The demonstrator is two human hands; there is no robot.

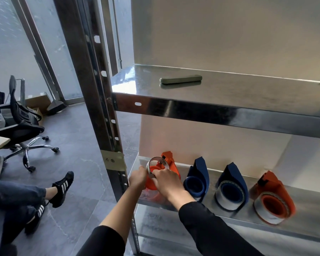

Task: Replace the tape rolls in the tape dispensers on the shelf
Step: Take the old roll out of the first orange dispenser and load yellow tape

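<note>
Grey marbled floor tiles [78, 145] run to a frosted glass partition [11, 43] letting in pale daylight. A black office chair [20, 122] on chrome castors stands left, cardboard boxes [38, 104] behind it, a cream wall [229, 34] right.

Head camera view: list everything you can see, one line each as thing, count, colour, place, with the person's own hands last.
Tape dispensers: four, two orange and two blue, in a row on the lower shelf.
Tape ring: one, thin and pale, held at the leftmost orange dispenser.
Flat bar-shaped object: one, grey-green, on the upper shelf.
Label: one, beige, on the shelf post.
Office chair: one, black, on the floor at left.
Cardboard box: one, brown, behind the chair.
Seated person's shoes: two, black with white stripes, lower left.
Left hand: on the ring's left side.
Right hand: on the ring's right side.
</note>
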